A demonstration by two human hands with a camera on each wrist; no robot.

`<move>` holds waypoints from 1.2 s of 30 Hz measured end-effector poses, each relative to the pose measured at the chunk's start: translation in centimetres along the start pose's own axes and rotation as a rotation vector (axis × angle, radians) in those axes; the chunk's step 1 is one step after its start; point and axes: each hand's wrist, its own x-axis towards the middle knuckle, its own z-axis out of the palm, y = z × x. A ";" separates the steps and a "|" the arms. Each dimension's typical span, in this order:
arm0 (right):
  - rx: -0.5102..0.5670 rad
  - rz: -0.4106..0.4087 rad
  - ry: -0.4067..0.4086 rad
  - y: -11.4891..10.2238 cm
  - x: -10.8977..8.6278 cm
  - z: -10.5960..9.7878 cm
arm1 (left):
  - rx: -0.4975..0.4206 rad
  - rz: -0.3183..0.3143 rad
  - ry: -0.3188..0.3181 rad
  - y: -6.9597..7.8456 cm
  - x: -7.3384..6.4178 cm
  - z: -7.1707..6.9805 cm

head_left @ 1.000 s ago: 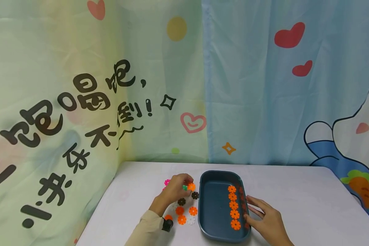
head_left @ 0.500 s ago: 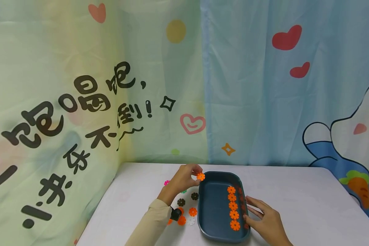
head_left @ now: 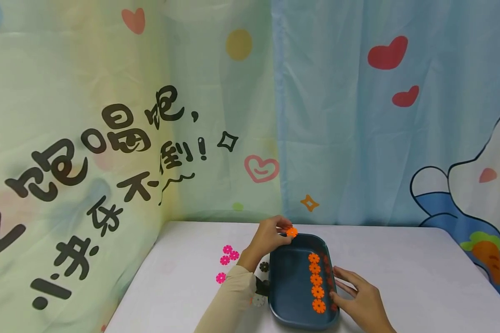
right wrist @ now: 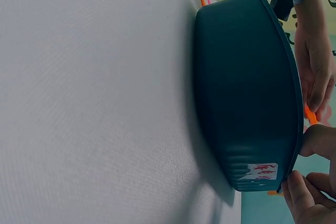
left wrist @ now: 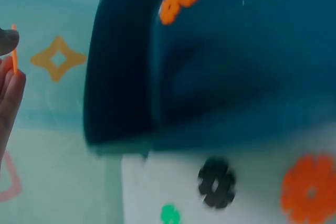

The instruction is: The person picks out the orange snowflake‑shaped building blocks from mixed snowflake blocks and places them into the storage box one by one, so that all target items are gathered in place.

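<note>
My left hand (head_left: 268, 237) pinches an orange flower-shaped plastic disc (head_left: 292, 232) above the far end of a dark blue tray (head_left: 289, 286). In the left wrist view that disc (left wrist: 14, 62) shows edge-on between thumb and fingertips. Along the tray's right side, several orange flower discs (head_left: 316, 280) lie in a straight row on its floor. My right hand (head_left: 363, 298) holds the tray's right rim. The right wrist view has its thumb and fingers (right wrist: 299, 195) at the rim, beside the tray's outer wall (right wrist: 247, 77).
Left of the tray, several pink flower discs (head_left: 225, 260) lie on the white table (head_left: 421, 277). Black (head_left: 264, 267), white (head_left: 259, 300), green (left wrist: 170, 214) and orange discs (left wrist: 311, 188) lie closer to it, partly hidden by the left arm. A printed curtain (head_left: 329, 115) hangs behind.
My left hand has picked up an orange disc from the loose discs and carried it right, over the tray's far rim. The right hand stays at the tray's right rim.
</note>
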 end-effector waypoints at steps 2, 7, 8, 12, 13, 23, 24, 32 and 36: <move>0.001 0.009 -0.003 0.0 0.0 0.0 | -0.025 -0.003 0.009 -0.1 0.1 0.7; -0.001 0.009 -0.002 0.1 -0.1 0.0 | -0.044 -0.036 0.019 -0.7 0.2 2.4; -0.002 0.009 -0.001 0.2 -0.1 0.0 | -0.041 -0.046 0.022 -0.8 0.2 2.7; 0.000 0.021 -0.004 0.2 -0.1 0.0 | -0.005 -0.072 0.010 -1.2 0.2 3.5; 0.000 0.024 -0.006 0.2 -0.1 0.0 | 0.007 -0.074 0.001 -1.2 0.2 3.7; -0.006 0.007 0.004 0.1 -0.1 -0.1 | 0.103 -0.071 -0.050 -2.2 0.0 5.5; -0.005 0.008 0.003 0.1 -0.1 -0.1 | 0.116 -0.072 -0.051 -2.2 0.0 5.6; -0.002 -0.018 0.009 0.4 0.0 -0.1 | 0.222 -0.096 -0.062 -2.6 0.1 6.2; 0.008 -0.032 0.011 0.4 0.0 -0.1 | 0.278 -0.111 -0.089 -2.9 0.3 6.4</move>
